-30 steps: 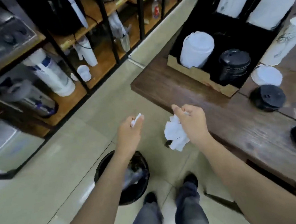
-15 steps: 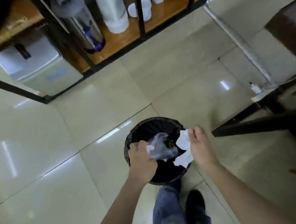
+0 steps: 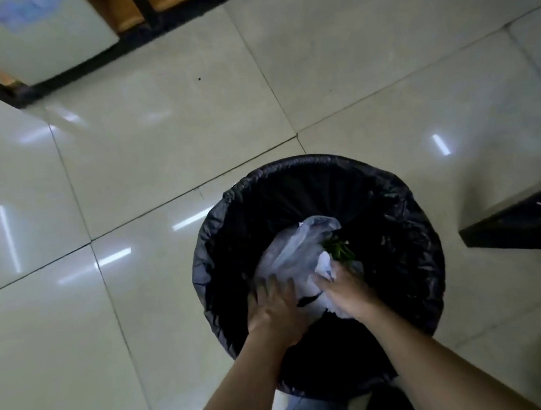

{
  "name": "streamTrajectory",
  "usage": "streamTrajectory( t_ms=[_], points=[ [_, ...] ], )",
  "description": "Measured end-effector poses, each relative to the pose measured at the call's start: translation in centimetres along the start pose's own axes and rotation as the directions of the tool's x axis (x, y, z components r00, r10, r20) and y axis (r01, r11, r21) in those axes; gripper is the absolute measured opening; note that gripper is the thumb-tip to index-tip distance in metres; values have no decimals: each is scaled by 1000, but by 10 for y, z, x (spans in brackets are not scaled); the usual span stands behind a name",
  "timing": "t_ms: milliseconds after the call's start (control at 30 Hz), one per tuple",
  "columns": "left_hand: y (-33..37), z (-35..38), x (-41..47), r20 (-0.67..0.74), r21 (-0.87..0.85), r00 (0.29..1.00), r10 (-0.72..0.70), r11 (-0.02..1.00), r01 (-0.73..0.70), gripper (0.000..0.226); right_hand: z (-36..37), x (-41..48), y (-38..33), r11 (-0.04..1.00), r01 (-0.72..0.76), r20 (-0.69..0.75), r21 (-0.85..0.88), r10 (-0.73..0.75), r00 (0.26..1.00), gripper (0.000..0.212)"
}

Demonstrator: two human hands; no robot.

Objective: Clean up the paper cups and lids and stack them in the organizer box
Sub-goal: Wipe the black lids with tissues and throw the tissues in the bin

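Cups, lids and the organizer box are out of view; only the bin [image 3: 310, 181] on the tiled floor [image 3: 156, 133] shows, with both hands over its mouth. The right hand [image 3: 343, 288] is curled around crumpled white paper [image 3: 324, 267], pinching it just inside the bin's near rim. The left hand [image 3: 273, 303] lies flat with fingers spread, pressing on a clear plastic bag [image 3: 294, 245] in the bin's middle, holding nothing. Green scraps [image 3: 339, 249] sit beside the paper. Risks, as I judge them: released too near the rim, the paper could fall outside; pushing hard could drag the black liner [image 3: 229, 202] off the rim; hands touching waste could soil clean cups afterwards.
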State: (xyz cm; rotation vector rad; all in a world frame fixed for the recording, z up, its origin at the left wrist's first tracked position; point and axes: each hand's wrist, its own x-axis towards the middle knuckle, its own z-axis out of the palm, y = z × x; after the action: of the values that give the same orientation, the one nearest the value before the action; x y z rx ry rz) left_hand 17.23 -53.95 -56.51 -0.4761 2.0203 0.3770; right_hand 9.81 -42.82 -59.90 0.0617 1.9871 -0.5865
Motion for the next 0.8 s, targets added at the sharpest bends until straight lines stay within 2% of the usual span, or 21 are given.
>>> streamTrajectory(
  t_ms=[67, 133, 233, 300, 433, 567, 667, 800],
  points=[
    [-3, -2, -5, -14, 29, 1000, 8, 1000, -8, 70, 0, -7, 2, 975, 35, 51, -221, -25, 998, 72],
    [-2, -14, -22, -105, 60, 994, 15, 998, -9, 73, -13, -27, -5, 909, 109, -15, -403, -126, 992, 75],
    [-1, -48, -60, -262, 43, 965, 15, 999, -4, 74, -48, -74, -34, 823, 208, -131, -528, -320, 938, 73],
    [0, -78, -92, -367, -6, 930, 21, 1000, -25, 71, -77, -110, -54, 784, 256, -192, -566, -427, 884, 74],
    [8, -146, -167, -523, -74, 851, 41, 993, -93, 67, -139, -189, -94, 748, 286, -289, -599, -536, 793, 78],
    [29, -217, -248, -639, -117, 765, 81, 973, -200, 62, -204, -277, -133, 728, 298, -365, -617, -600, 712, 79],
    [51, -269, -307, -716, -101, 682, 147, 945, -310, 61, -244, -342, -158, 731, 249, -515, -635, -641, 568, 77],
    [84, -332, -381, -784, -30, 559, 268, 884, -466, 68, -294, -422, -181, 761, 245, -615, -600, -635, 468, 78]
  ],
)
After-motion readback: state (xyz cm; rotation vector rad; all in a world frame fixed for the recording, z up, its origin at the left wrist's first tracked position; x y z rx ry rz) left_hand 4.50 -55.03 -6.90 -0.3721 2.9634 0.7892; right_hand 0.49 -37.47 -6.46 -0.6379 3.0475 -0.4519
